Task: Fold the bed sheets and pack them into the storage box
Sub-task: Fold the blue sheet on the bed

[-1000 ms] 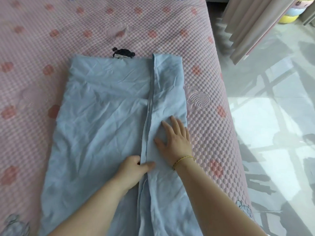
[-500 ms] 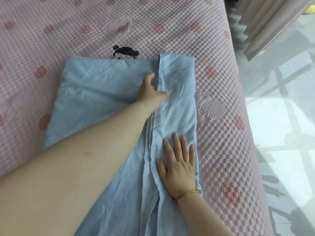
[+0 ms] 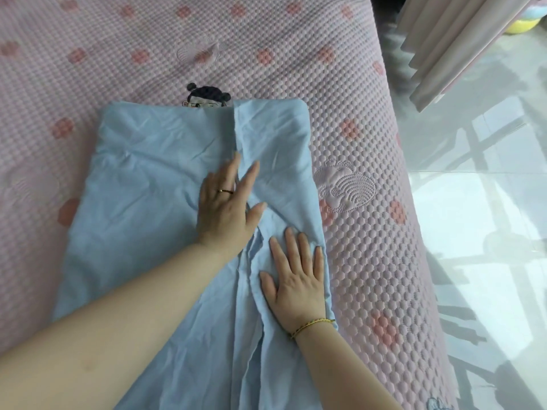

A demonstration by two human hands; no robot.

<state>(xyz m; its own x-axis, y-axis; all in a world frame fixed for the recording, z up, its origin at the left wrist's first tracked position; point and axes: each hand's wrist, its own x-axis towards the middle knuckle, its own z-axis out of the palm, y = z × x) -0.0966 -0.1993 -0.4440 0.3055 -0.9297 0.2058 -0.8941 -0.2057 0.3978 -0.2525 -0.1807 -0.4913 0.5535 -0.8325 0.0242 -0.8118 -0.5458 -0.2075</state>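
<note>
Two flat hands on a creased pale-blue sheet, part-folded on a pink bed.

The thin, wrinkled blue sheet (image 3: 142,179) runs from centre to 6 o'clock on the bubble-quilted pink bed cover (image 3: 266,39), which lies bare from 9 to 12 o'clock. The left hand (image 3: 225,208), fingers straight, presses across the folded flap's long edge. The right hand (image 3: 296,279), fingers spread, lies flat on the flap beside the mattress's rounded edge. Glossy floor tiles (image 3: 473,217) fill 3 o'clock.
</note>
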